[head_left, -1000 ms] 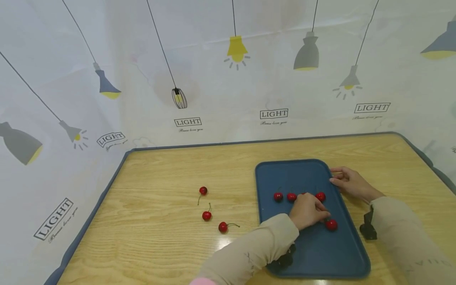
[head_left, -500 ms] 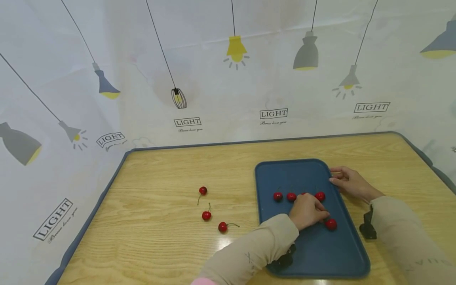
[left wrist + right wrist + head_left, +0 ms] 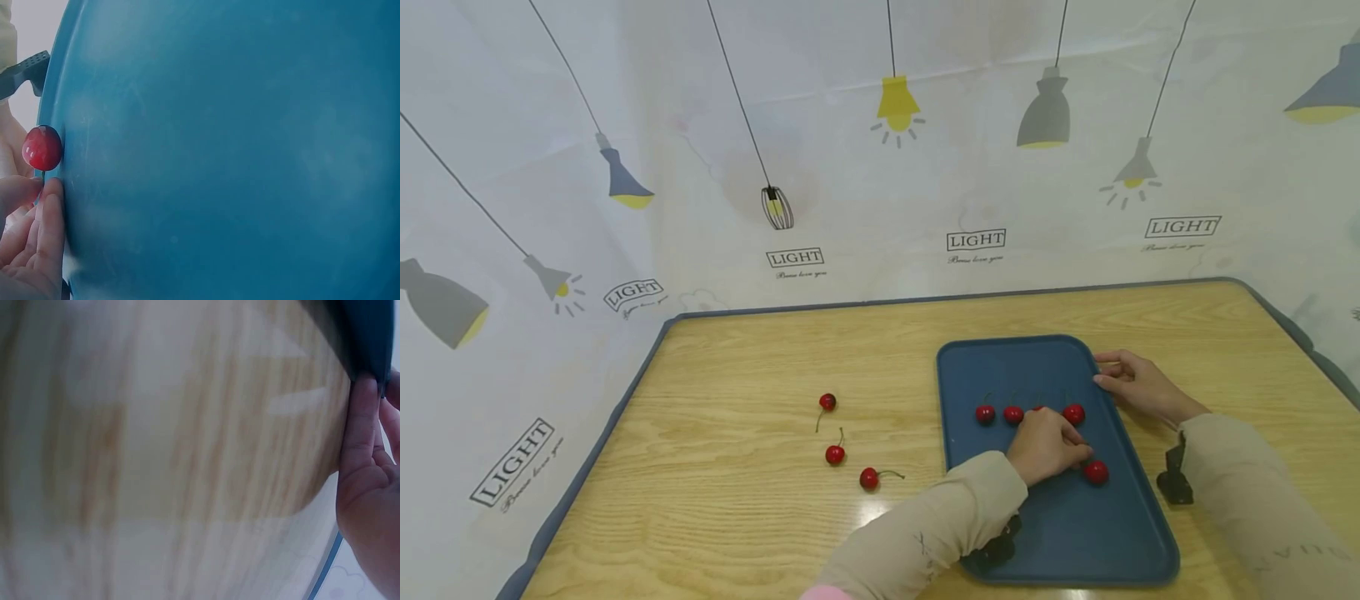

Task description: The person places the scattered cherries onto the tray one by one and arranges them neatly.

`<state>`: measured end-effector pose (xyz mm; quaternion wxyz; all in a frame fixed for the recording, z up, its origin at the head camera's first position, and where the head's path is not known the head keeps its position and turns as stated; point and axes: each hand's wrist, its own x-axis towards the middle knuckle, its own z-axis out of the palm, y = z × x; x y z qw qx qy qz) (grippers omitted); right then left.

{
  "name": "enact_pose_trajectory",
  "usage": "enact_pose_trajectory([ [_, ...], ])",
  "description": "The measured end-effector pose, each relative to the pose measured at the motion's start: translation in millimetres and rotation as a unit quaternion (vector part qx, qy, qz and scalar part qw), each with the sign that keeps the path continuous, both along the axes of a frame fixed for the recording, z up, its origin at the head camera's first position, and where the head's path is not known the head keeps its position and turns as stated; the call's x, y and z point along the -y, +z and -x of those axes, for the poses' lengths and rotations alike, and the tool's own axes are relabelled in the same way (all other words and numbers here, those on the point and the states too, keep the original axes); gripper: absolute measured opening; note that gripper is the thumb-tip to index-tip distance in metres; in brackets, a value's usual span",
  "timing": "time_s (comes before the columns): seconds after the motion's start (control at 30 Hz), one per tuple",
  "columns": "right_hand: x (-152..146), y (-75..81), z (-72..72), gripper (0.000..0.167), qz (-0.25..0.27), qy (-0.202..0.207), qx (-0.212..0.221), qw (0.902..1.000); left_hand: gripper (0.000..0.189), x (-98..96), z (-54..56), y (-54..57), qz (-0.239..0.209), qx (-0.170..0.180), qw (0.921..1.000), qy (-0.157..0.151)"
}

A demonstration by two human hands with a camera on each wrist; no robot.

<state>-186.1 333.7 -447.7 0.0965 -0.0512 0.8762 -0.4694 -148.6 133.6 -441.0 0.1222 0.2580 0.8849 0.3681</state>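
My left hand (image 3: 1047, 446) is over the blue tray (image 3: 1075, 537), its thumb and forefinger pinching the thin stem of a red cherry (image 3: 1097, 473). In the left wrist view this cherry (image 3: 42, 149) sits just beyond the fingertips (image 3: 54, 187), close over the tray surface. A row of cherries lies farther up the tray, with one cherry (image 3: 985, 414) at its left end and another (image 3: 1073, 414) at its right; my left hand partly hides the row. My right hand (image 3: 1146, 390) holds the tray's right rim, with the tray edge between thumb and fingers (image 3: 361, 419) in the right wrist view.
Three loose cherries lie on the wooden table (image 3: 737, 517) left of the tray: an upper cherry (image 3: 827, 402), a middle cherry (image 3: 835, 454) and a lower cherry (image 3: 869, 478). A lamp-printed white cloth (image 3: 850, 167) rises behind the table's far edge.
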Motion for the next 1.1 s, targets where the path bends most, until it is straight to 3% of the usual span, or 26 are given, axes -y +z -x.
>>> enact_pose_trajectory([
  [0.67, 0.5, -0.3, 1.2, 0.051, 0.001, -0.002, -0.004, 1.0000, 0.009, 4.4, -0.8, 4.3, 0.007, 0.013, 0.9999, -0.008],
  [0.97, 1.4, 0.4, -0.1, 0.052, 0.008, -0.005, 0.002, 0.9999, 0.012, 17.4, 2.9, 18.0, -0.017, 0.036, 0.9978, -0.054],
  [1.1, 1.4, 0.2, 0.0, 0.052, 0.012, -0.005, 0.004, 0.9999, 0.013, 28.3, 6.9, 22.0, -0.032, 0.030, 0.9966, -0.069],
])
